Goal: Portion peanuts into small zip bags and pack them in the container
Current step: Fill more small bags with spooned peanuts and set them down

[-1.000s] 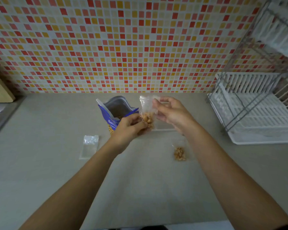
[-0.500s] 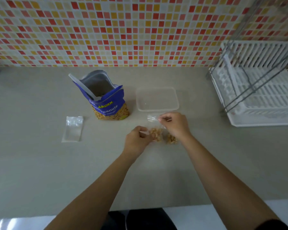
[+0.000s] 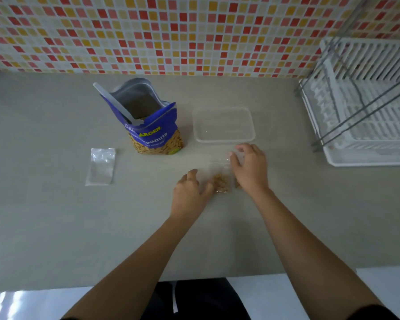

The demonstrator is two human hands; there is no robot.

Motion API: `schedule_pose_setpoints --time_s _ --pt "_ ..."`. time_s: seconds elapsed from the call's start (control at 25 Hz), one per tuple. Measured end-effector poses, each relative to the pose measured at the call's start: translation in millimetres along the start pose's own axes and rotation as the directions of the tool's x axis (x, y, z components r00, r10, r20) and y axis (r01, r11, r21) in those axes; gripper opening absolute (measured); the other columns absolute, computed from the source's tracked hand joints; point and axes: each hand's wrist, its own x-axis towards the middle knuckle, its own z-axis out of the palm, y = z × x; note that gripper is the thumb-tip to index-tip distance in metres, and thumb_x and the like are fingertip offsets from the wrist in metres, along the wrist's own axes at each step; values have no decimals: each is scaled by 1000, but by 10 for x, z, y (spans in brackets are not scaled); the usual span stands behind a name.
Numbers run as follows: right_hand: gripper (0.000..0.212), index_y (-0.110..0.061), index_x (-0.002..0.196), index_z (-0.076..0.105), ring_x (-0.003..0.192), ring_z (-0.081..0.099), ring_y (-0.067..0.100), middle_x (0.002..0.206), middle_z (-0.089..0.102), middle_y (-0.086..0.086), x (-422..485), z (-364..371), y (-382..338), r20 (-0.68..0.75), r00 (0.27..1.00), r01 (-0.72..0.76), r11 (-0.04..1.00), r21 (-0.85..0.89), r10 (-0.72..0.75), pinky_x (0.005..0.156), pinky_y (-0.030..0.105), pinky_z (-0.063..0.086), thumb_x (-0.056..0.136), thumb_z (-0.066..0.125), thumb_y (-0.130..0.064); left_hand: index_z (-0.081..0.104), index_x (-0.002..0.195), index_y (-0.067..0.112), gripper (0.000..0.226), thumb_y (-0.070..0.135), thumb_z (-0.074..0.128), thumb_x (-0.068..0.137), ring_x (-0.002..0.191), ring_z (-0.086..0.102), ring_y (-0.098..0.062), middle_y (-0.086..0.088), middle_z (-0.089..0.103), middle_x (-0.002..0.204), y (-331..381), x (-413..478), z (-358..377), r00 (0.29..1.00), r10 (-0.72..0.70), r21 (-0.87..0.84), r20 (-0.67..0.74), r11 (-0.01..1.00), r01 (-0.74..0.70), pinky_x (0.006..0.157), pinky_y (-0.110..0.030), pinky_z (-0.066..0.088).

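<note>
- The small zip bag (image 3: pixel 221 184) is clear, so only its clump of peanuts shows well. Its upper part is just a faint glint on the tabletop (image 3: pixel 56 215).
- A second small bag (image 3: pixel 237 184) lies just at 3 o'clock of it, mostly hidden under the right hand (image 3: pixel 249 169). Only a sliver of nuts peeks out.
- The right hand's fingers (image 3: pixel 235 158) are bent over the bags' clear tops. Whether they pinch the plastic or only rest there, I cannot tell.
- The left hand (image 3: pixel 189 192) lies at 9 o'clock of the first bag. Its fingers (image 3: pixel 191 173) are loose and grip nothing, and its thumb is just beside the peanuts.
- The clear container (image 3: pixel 224 124) sits at 12 o'clock of the right hand, near the fingertips but apart.
- The open peanut bag (image 3: pixel 155 135) stands at 11 o'clock of the left hand. An empty zip bag (image 3: pixel 101 166) lies flat at 9 o'clock, well apart.
- The dish rack (image 3: pixel 365 146) at 3 o'clock is cut off at the edge of view.
</note>
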Motion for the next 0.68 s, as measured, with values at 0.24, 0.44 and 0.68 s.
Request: schedule_pose_setpoints --time_s 0.24,0.44,0.68 --pt "35 -7 101 63 92 64 33 100 67 14 -640 589 -795 102 953 275 955 107 -286 81 38 52 84 38 -24 65 110 2 28 7 55 84 86 64 -34 -20 69 95 -648 155 -776 976 -52 -40 -213 998 44 80 -32 46" --pt "62 -1 126 53 126 50 32 137 50 18 -1121 1268 -1130 312 911 317 942 -111 -270 101 43 44 84 39 -43 53 118 -6 37 14 56 87 109 49 -42 -26 53 116 -1313 466 -1409 901 -273 85 -337 944 318 96 -41 36" --pt "64 -4 132 49 132 43 28 141 47 14 -1190 1387 -1053 259 927 336 906 -257 -271 109 35 19 85 36 -46 53 115 -4 41 23 60 84 114 54 -36 -19 57 120 -1445 767 -1579 794 -593 37 -133 798 602 87 -35 45"
